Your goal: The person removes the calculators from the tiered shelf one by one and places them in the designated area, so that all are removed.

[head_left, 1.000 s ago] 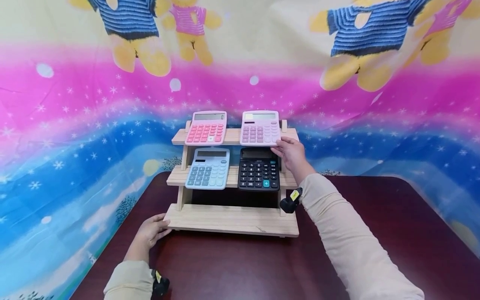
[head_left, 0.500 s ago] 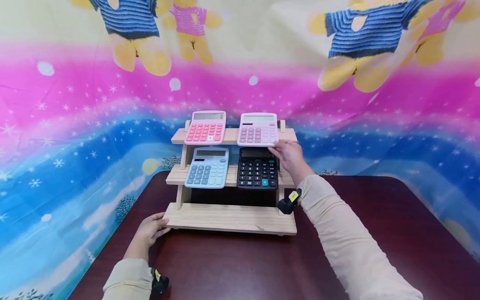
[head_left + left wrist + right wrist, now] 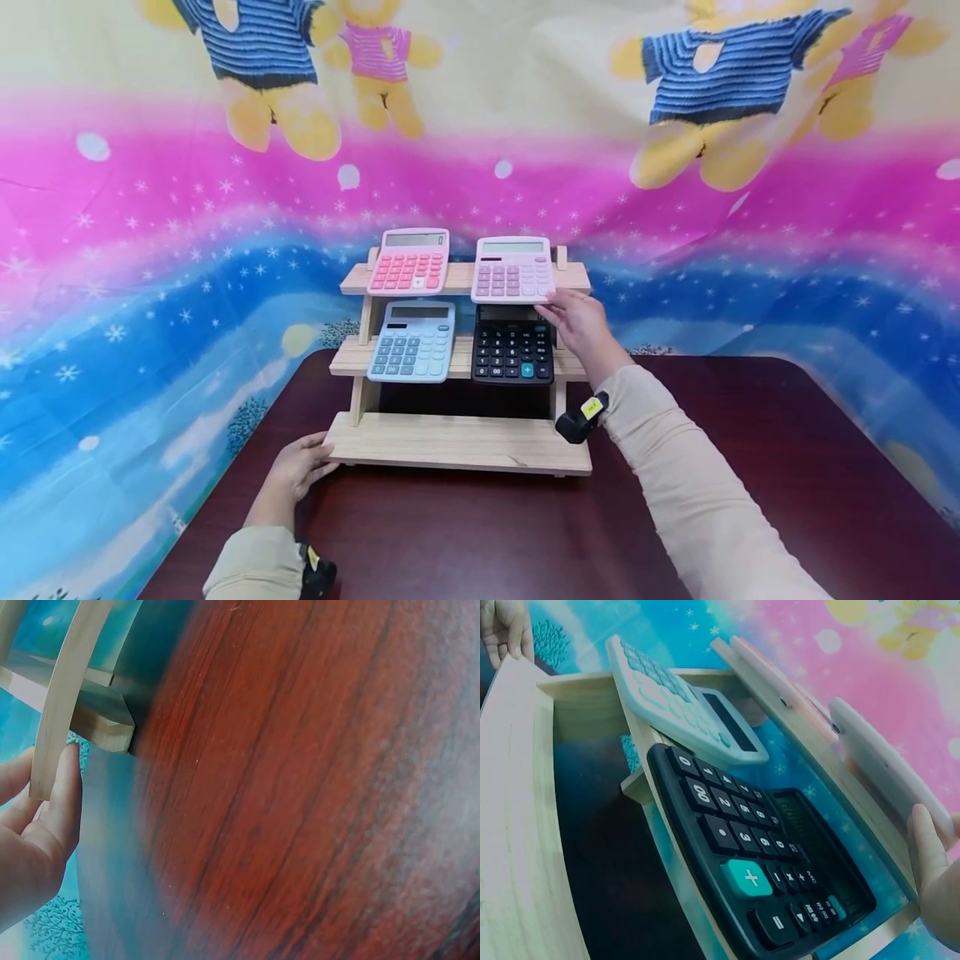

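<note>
A three-tier wooden stand holds several calculators. My right hand pinches the lower right corner of a pale lilac calculator on the top tier. Left of it leans a pink calculator, its display reading 0. On the middle tier lie a light blue calculator and a black calculator with a teal plus key. The lilac one overlaps the black one's top edge in the head view. My left hand grips the bottom tier's left end, the board between thumb and fingers in the left wrist view.
The stand is on a dark reddish-brown table with rounded far corners. Behind it hangs a printed cloth with bears and snowflakes. The bottom tier bears no calculator. Each wrist wears a small black camera.
The lilac calculator has shifted slightly down relative to the pink one, with my right hand still on its corner. My left hand keeps its hold on the stand. The head view has shifted slightly.
</note>
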`<action>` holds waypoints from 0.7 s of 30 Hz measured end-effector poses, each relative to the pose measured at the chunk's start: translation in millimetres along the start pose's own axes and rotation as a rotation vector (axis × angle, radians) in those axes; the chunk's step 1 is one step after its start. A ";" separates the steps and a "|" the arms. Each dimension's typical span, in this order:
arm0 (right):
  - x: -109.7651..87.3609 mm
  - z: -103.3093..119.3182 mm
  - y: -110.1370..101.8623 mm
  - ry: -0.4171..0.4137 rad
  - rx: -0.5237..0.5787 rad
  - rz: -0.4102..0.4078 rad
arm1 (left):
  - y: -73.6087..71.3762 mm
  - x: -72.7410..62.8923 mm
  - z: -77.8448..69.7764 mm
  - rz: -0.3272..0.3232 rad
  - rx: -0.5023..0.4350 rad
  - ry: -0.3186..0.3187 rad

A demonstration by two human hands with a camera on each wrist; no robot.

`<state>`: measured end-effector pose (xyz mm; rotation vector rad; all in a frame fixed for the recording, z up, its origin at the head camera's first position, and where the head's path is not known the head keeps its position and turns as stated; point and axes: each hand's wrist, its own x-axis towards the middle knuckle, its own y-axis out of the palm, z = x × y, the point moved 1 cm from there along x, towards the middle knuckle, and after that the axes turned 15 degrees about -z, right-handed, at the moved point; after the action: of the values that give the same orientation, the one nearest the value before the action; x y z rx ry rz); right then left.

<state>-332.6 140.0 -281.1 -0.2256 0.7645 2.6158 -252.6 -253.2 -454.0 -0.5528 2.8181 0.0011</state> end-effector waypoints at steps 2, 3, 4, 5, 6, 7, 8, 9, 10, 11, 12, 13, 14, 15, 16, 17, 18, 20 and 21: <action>-2.6 0.1 -2.6 -0.005 0.010 0.012 | 0.0 0.1 0.7 0.000 -0.005 0.001; -4.0 0.1 -3.8 -0.011 0.016 0.016 | 0.1 0.1 1.2 -0.005 -0.008 0.000; -5.4 0.2 -5.2 -0.007 0.027 0.022 | 0.3 0.0 1.8 -0.009 -0.011 -0.002; -6.8 0.1 -6.7 -0.012 0.031 0.024 | 0.4 -0.3 2.5 -0.010 -0.016 -0.004; -8.6 -0.1 -8.2 -0.013 0.038 0.025 | 0.5 -1.1 3.2 -0.009 -0.021 -0.007; -10.2 0.2 -9.5 -0.018 0.045 0.025 | 0.7 -1.7 3.1 -0.009 -0.026 -0.009; -12.0 0.2 -11.1 -0.022 0.050 0.025 | 0.9 -2.3 3.3 -0.010 -0.031 -0.011; -14.0 0.3 -12.9 -0.019 0.062 0.028 | 1.1 -2.8 3.4 -0.012 -0.035 -0.012; -16.0 0.2 -14.9 -0.018 0.073 0.032 | 1.3 -3.4 3.6 -0.016 -0.035 -0.013; -17.9 0.0 -16.8 -0.025 0.080 0.030 | 1.4 -4.1 3.5 -0.018 -0.039 -0.014; -19.5 -0.2 -18.9 -0.029 0.092 0.036 | 1.5 -4.8 3.3 -0.023 -0.038 -0.015; -21.2 -0.3 -21.2 -0.032 0.102 0.040 | 1.5 -5.4 3.2 -0.028 -0.038 -0.015; -22.7 -0.3 -23.5 -0.033 0.115 0.051 | 1.4 -5.6 3.1 -0.033 -0.036 -0.017; -24.3 -0.2 -26.0 -0.033 0.127 0.062 | 1.3 -6.2 2.8 -0.036 -0.037 -0.020; -25.6 -0.1 -28.4 -0.040 0.130 0.071 | 1.2 -6.3 2.7 -0.039 -0.038 -0.023; -27.0 0.1 -31.2 -0.047 0.131 0.079 | 1.1 -6.9 2.5 -0.039 -0.038 -0.023; -28.4 0.5 -34.2 -0.050 0.136 0.092 | 1.1 -7.3 2.4 -0.040 -0.035 -0.024; -31.0 1.6 -41.0 -0.052 0.150 0.110 | 1.7 -7.8 2.4 -0.039 -0.032 -0.023; -32.5 2.2 -44.6 -0.057 0.153 0.115 | 2.2 -7.9 2.5 -0.038 -0.030 -0.021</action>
<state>-284.4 164.6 -292.2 -0.0648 0.9796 2.6413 -245.7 -248.1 -454.4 -0.6094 2.7908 0.0420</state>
